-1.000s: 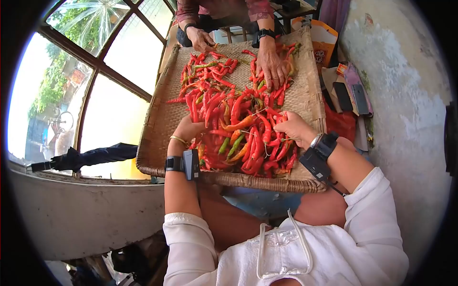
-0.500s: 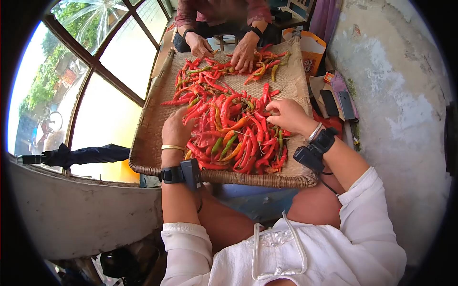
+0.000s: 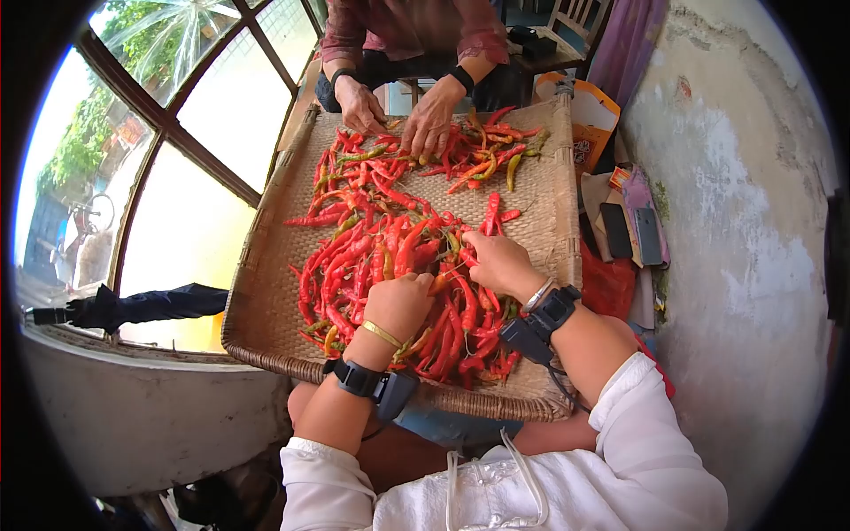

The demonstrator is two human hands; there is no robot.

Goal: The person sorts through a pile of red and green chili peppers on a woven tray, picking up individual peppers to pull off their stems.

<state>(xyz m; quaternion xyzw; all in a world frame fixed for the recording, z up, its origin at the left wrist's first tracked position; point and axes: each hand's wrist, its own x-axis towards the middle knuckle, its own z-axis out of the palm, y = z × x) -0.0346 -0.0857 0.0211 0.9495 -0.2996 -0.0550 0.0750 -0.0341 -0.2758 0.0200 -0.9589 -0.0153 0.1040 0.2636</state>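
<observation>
Red chili peppers [image 3: 354,257], with a few green and orange ones among them, lie heaped on a woven tray [image 3: 266,332]. My left hand [image 3: 400,305] is over the middle of the near heap, its fingers curled down onto the peppers; what they hold, if anything, is hidden. To its upper right, my right hand [image 3: 498,263] has its thumb and fingers pinched together at the heap's right side, beside red peppers. I cannot make out what is between those fingertips.
Across the tray a co-worker's two hands [image 3: 429,124] touch the far peppers. Two phones [image 3: 649,237] and an orange box [image 3: 591,124] sit right of the tray, near a rough wall [image 3: 735,221]. A folded dark umbrella [image 3: 159,307] lies left, below the window.
My left hand has moved right and nearer over the heap, and my right hand has moved left. Both have closed more. The tray appears lower in view.
</observation>
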